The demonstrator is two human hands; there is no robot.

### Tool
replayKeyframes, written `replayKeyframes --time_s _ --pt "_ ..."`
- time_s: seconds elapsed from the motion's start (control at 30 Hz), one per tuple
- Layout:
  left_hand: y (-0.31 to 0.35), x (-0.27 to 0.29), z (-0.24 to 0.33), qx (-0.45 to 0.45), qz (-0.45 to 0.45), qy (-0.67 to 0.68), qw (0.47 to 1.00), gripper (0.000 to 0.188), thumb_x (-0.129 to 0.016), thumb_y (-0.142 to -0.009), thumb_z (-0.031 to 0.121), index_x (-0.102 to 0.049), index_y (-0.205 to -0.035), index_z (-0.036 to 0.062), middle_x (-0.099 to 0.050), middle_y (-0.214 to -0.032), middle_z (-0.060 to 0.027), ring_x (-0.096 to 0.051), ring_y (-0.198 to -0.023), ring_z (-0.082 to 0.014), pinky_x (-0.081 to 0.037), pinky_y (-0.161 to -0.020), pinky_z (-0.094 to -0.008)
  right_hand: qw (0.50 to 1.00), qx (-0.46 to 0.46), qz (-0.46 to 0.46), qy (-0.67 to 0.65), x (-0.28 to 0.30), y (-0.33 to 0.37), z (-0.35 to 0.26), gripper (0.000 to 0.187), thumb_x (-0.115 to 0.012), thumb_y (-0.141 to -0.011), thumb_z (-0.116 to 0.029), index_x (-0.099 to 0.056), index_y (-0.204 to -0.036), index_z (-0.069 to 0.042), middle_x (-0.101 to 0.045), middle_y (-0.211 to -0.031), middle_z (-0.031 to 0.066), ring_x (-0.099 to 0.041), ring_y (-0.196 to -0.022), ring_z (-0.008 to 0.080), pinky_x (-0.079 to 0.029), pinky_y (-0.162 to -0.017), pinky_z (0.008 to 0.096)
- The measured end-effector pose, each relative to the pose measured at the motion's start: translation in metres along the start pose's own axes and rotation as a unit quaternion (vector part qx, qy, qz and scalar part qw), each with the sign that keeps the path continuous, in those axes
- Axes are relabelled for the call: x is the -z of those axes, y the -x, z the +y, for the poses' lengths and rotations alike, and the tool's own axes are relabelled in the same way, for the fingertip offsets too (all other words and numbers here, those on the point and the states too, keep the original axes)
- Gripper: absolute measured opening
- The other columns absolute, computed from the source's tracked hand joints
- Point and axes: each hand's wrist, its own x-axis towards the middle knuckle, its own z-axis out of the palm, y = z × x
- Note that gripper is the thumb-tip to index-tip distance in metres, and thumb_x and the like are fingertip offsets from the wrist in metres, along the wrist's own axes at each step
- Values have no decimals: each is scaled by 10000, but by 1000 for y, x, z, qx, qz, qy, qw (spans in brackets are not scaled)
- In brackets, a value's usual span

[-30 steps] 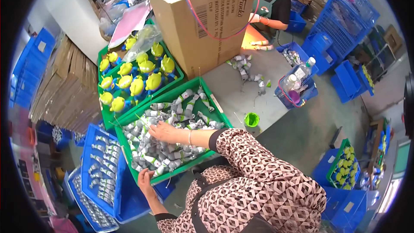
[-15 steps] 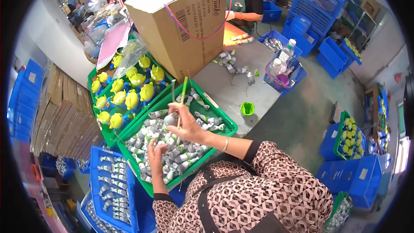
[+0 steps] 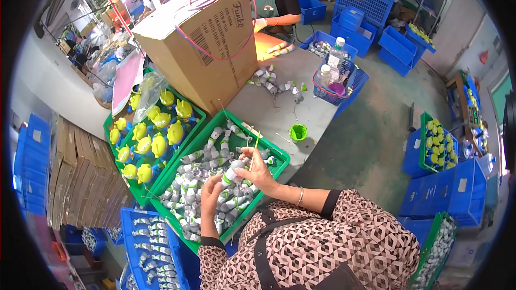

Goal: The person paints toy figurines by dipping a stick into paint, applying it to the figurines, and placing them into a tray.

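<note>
Over a green crate of grey-and-white figurines, a small figurine with a lime-green band is held tilted between my two hands. My left hand grips its lower white end with thumb and fingers. My right hand is closed about its grey upper end. A thin paintbrush with a yellow-green handle also sticks up from my right hand, and its lower part runs down past the fingers. Beneath my hands, many similar figurines lie heaped in the crate.
Left of it, another green crate holds yellow-green-headed figures. A large carton stands behind. On the table are a small lime cup, loose figurines and a blue basket with bottles. A blue tray sits lower left. A person works opposite.
My right hand has lowered with the figurine and brush. My left hand, apart from the figurine before, now grips its lower end. The whole view has shifted slightly.
</note>
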Motion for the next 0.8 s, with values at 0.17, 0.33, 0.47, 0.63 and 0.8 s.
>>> replayKeyframes --time_s 0.17,0.33,0.47,0.63,0.8 --pt "-3 -5 -15 41 -83 -39 995 339 -673 -831 127 -619 -1132 -20 -662 -1012 -31 -595 -915 -106 -470 -833 -280 993 5 -14 119 9 0 7 645 -723 -840 -164 -331 -1337 -42 -447 -1103 83 -554 -894 112 -543 -676 256" --pt "-2 -8 -23 53 -109 -32 992 374 -672 -834 108 -589 -1181 -7 -643 -1064 -36 -586 -950 -107 -468 -845 -277 975 -2 -23 219 13 -3 4 678 -741 -819 -237 -358 -1348 -57 -492 -1124 100 -550 -919 141 -495 -761 307" --pt "4 -6 -23 54 -91 -6 994 381 -683 -839 120 -586 -1189 7 -642 -1041 -25 -581 -941 -106 -469 -835 -278 925 113 -55 359 12 -10 -15 745 -741 -813 -227 -304 -1383 -31 -397 -1365 162 -443 -1249 266 -409 -1012 416" --pt "8 -1 -22 73 -82 -49 993 357 -696 -842 146 -604 -1161 16 -646 -1005 -12 -575 -907 -98 -470 -811 -272 721 292 -204 595 1 -23 -62 829 -771 -719 -362 -357 -1362 -42 -375 -1422 164 -320 -1372 309 -195 -1123 527" --pt "9 -3 -10 56 -119 -90 987 344 -692 -843 126 -612 -1157 10 -658 -1062 -38 -588 -958 -100 -466 -844 -273 665 299 -363 580 0 -25 -53 495 -670 -756 -165 -484 -1192 -23 -579 -1082 147 -555 -1081 298 -304 -1016 503"
